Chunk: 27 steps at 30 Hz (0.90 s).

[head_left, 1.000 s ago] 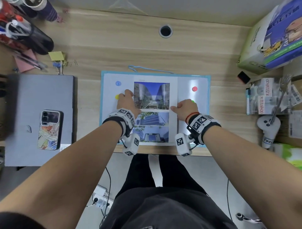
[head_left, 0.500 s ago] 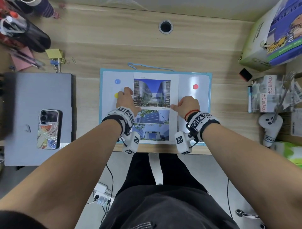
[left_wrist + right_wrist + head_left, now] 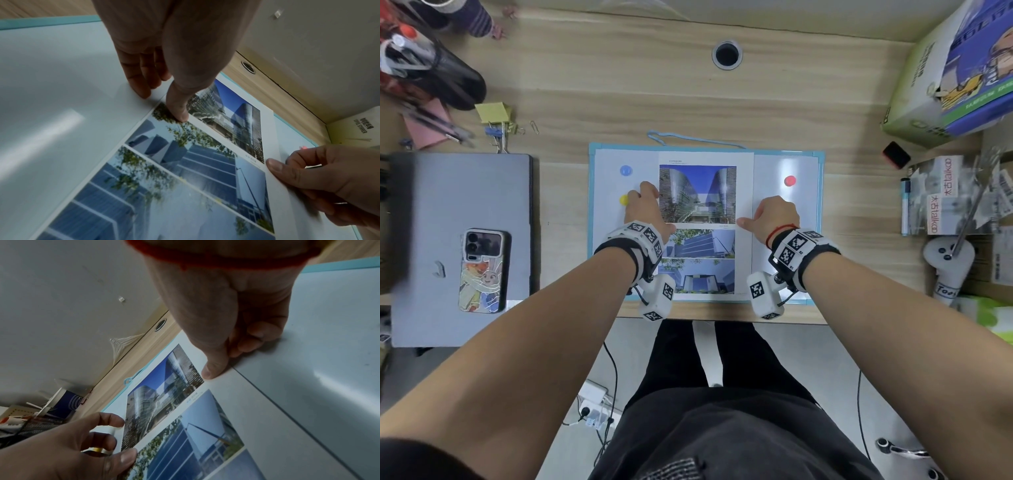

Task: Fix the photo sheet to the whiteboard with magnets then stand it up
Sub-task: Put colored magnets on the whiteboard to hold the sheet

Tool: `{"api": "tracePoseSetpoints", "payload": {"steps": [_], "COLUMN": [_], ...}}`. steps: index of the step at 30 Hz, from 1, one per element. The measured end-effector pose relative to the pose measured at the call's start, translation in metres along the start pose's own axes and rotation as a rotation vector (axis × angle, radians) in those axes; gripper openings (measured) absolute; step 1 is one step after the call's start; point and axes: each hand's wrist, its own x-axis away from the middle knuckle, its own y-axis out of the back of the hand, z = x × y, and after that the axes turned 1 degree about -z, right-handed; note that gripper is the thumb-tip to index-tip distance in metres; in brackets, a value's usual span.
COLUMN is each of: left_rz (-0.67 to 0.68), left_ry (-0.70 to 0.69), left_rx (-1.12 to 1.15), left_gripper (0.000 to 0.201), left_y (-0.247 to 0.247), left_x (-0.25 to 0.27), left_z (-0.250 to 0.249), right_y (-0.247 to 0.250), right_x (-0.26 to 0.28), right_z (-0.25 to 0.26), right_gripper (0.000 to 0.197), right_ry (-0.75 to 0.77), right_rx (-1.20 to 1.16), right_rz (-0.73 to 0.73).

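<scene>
So the photo sheet (image 3: 705,226) is lying flat in the middle of the whiteboard (image 3: 784,274), which is itself flat on the wooden desk (image 3: 688,96) right at the near edge. The sheet's long axis runs away from the person, top edge with the big tower photo toward the far side, and it looks pretty square with the board's frame; the board's long axis goes left to right, so sheet and board cross each other.

Left hand (image 3: 645,210) sits at the sheet's left edge, thumb pressing down on the print with fingers curled at the edge beside it, on or just off the paper, can't quite tell. Right hand (image 3: 774,216) is on the right edge, thumb flat on the margin, fingers curled beside it on the board. From the wrist views neither looks like it's carrying anything, just pinning the paper.

No magnet is on the sheet yet: blue magnet (image 3: 625,170) and yellow magnet (image 3: 624,199) are on bare board left of it, red magnet (image 3: 789,180) on the right.

My take for this step: keep one thumb down so the paper doesn't skate on the slick board, grab the nearest magnet with the other hand, and drop it on a white margin corner, not on the photos. Top corners first, since that's what carries it once the board goes upright
</scene>
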Motion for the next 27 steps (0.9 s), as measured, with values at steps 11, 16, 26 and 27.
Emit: {"api": "tracePoseSetpoints", "payload": {"steps": [11,16,26,27], "left_rz": [-0.037,-0.194,-0.151,-0.149], "left_ry": [0.031,0.084,-0.007,-0.045], "left_rx": [0.050,0.042,-0.048,-0.073], "left_gripper": [0.063,0.048,0.018,0.017], "left_y": [0.016,0.040,0.047,0.049], "left_x": [0.000,-0.011,-0.026,-0.027], "left_z": [0.000,0.022,0.040,0.037], "right_y": [0.015,0.031,-0.020,-0.021], "right_x": [0.000,0.004,0.008,0.007], "right_z": [0.005,0.029,0.079,0.079], "right_gripper": [0.035,0.021,0.028,0.029], "right_ry": [0.087,0.215,0.442,0.440], "right_rx": [-0.046,-0.094,0.021,0.029], "right_rz": [-0.004,-0.029,0.204,0.196]}}
